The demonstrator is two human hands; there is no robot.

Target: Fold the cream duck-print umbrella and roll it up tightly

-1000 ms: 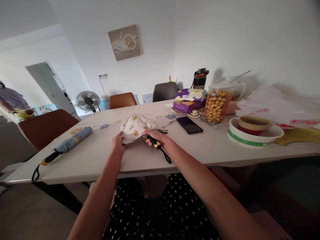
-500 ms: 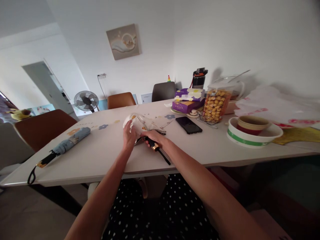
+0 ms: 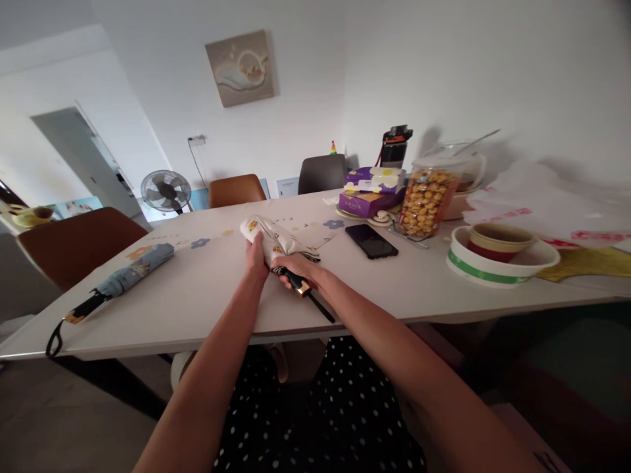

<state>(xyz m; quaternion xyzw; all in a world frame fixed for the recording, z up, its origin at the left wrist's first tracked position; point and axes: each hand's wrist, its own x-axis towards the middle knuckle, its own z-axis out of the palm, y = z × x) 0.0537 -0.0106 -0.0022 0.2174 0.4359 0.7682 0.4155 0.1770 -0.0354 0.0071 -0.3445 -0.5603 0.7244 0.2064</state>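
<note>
A white folding umbrella (image 3: 269, 238) with small yellow prints lies on the pale table (image 3: 207, 295) in front of me, its cloth loosely gathered. My left hand (image 3: 257, 257) is wrapped round the gathered cloth near the middle of the umbrella. My right hand (image 3: 294, 269) is closed on its black and gold handle (image 3: 302, 286), and a black wrist strap trails from the handle toward the table's near edge.
A folded blue umbrella (image 3: 129, 273) lies at the left of the table. A black phone (image 3: 371, 240), a purple box (image 3: 371, 197), a jar of snacks (image 3: 426, 202), a white bowl with a green band (image 3: 500, 260) and plastic bags stand to the right. Brown chairs (image 3: 73, 243) surround the table.
My left hand moved from the umbrella's near left edge up onto the cloth and gathered it into a narrower bundle. My right hand stayed on the handle.
</note>
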